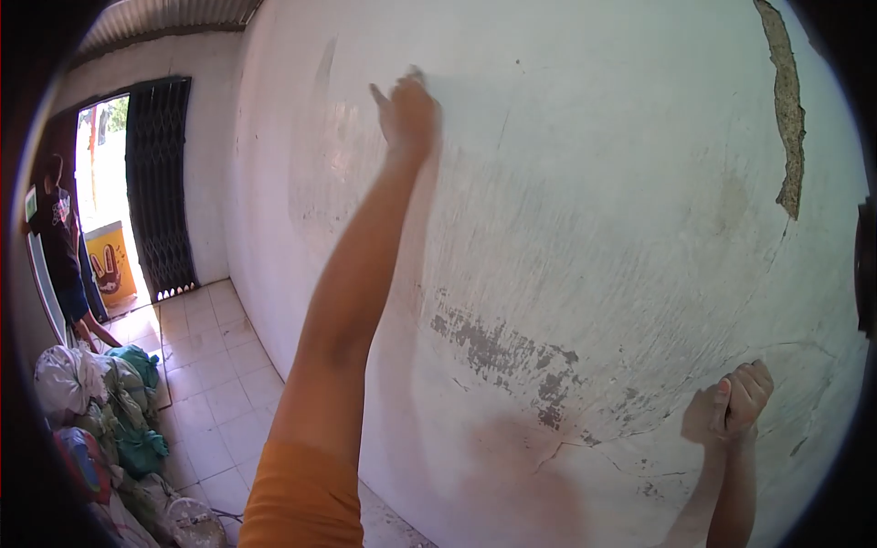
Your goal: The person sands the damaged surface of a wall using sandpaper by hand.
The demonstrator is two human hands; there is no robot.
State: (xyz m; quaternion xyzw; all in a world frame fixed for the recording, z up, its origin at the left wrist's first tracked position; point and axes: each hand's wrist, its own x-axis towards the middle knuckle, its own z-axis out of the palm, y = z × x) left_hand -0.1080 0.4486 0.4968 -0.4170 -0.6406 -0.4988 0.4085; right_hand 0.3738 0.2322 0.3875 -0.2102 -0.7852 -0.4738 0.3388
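Observation:
High on the white wall [585,228], my left hand [408,114] is up against the surface with its fingers curled and one finger sticking out to the left. A small greyish bit shows at its fingertips, too small to name. Lower right, my right hand [744,399] is closed in a fist close to the wall, its thumb folded in; whatever it may hold is hidden. Between the hands is a grey patch of flaked paint [498,352], with thin cracks running below and to its right.
A long strip of broken plaster [787,119] runs down the upper right. Filled sacks [114,393] lie on the tiled floor [215,356] at lower left. Beyond them a person [59,237] stands by an open doorway with a dark folding gate [160,183].

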